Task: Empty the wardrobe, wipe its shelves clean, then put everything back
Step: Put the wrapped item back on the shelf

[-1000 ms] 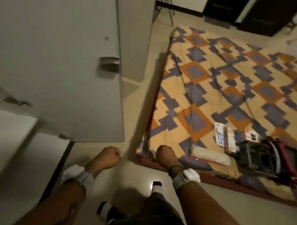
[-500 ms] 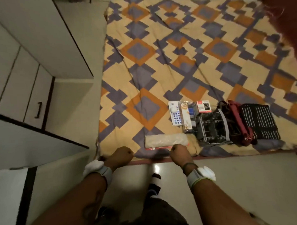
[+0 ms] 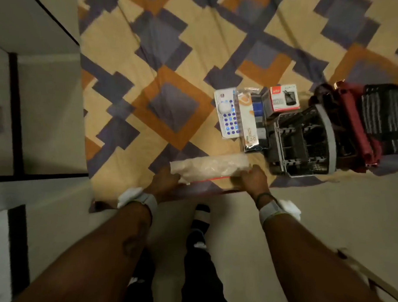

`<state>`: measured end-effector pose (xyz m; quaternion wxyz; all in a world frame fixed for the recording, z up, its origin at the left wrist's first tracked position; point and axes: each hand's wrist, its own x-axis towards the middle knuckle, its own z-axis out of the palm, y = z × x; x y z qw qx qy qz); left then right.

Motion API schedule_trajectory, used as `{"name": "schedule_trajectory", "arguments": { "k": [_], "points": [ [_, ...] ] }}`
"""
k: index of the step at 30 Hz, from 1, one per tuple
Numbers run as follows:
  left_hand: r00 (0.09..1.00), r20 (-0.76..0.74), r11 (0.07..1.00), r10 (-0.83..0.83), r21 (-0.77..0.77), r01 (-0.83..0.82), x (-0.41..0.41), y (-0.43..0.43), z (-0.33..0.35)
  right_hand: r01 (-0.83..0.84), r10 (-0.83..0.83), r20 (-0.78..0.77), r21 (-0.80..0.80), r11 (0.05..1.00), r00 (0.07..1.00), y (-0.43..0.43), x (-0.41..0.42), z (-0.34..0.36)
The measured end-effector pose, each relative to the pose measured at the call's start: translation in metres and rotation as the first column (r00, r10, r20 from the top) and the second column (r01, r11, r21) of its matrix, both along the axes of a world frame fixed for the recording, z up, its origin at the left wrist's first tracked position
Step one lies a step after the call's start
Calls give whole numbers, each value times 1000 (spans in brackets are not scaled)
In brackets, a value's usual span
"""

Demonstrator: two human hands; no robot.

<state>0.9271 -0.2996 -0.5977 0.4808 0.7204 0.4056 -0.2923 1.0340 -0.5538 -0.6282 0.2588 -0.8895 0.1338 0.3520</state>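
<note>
Both hands at near edge of patterned mattress (image 3: 174, 48). Left hand (image 3: 165, 182) grips left end of pale plastic-wrapped bundle (image 3: 208, 166); right hand (image 3: 253, 178) curls round its right end (contents unclear). Bundle sits along the mattress edge. Beyond it, to the right: blue-dotted card (image 3: 227, 115), sock packet (image 3: 248, 123), black basket (image 3: 304, 143), red bag (image 3: 352, 124).

We are gripping a long pale plastic-wrapped packet (image 3: 210, 166) at its two ends with our left hand (image 3: 165, 181) and right hand (image 3: 253, 178), and it is lying crosswise at the near edge of the patterned bedsheet (image 3: 174, 59). Just beyond it, a blue-dotted card (image 3: 227, 113), a sock packet (image 3: 248, 121), a red-and-white box (image 3: 284, 98), a black slatted basket (image 3: 302, 143), a maroon bag (image 3: 352, 115) and a striped black bag (image 3: 386, 112) are sitting in a close row.
</note>
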Motion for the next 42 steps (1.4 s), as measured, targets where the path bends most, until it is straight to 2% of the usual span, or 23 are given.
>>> {"name": "schedule_trajectory", "arguments": {
  "k": [2, 5, 7, 9, 12, 17, 21, 23, 25, 26, 28, 31, 33, 35, 38, 42],
  "points": [
    [995, 51, 994, 84, -74, -80, 5, 0, -31, 60, -59, -20, 50, 997, 998, 0, 10, -21],
    [955, 8, 950, 297, -103, -295, 6, 2, -65, 99, -97, -32, 59, 993, 995, -6, 20, -58],
    [933, -30, 929, 358, -89, -359, 7, 5, -75, 151, -150, -15, 89, 984, 989, -8, 21, -67],
    [917, -65, 908, 393, -127, -399, 6, 8, -80, 218, -224, 9, 192, 957, 975, -4, 21, -63],
    [900, -114, 880, 421, -191, -436, -13, 20, -90, 366, -343, -129, 351, 862, 930, 0, 13, -48],
    [883, -131, 854, 451, -226, -469, -52, 38, -10, 465, -311, -375, 451, 762, 873, 12, -20, 1],
    [839, -174, 797, 516, -262, -545, -128, 83, 49, 425, -206, -430, 511, 747, 879, 56, -67, 69],
    [831, -182, 789, 526, -259, -556, -172, 112, 69, 336, -88, -436, 533, 777, 896, 83, -96, 98],
    [787, -121, 743, 605, -269, -612, -206, 130, 99, 319, -46, -445, 562, 763, 894, 109, -124, 126],
    [747, -79, 711, 660, -254, -655, -243, 153, 134, 249, 32, -422, 593, 766, 906, 145, -146, 152],
    [731, -39, 706, 681, -232, -670, -277, 180, 152, 199, 89, -400, 623, 757, 912, 172, -171, 174],
    [641, 28, 636, 767, -170, -753, -379, 242, 200, 94, 293, -397, 716, 692, 870, 259, -238, 229],
    [607, 140, 622, 782, -134, -771, -432, 269, 251, -32, 402, -295, 772, 634, 867, 310, -285, 265],
    [543, 297, 584, 785, -64, -809, -493, 300, 293, -114, 514, -259, 802, 586, 818, 363, -335, 293],
    [443, 488, 481, 752, 52, -875, -587, 345, 346, -259, 659, -147, 840, 477, 737, 435, -410, 327],
    [273, 653, 301, 707, 71, -951, -678, 394, 423, -283, 747, -104, 884, 372, 656, 515, -492, 375]
  ]
}}
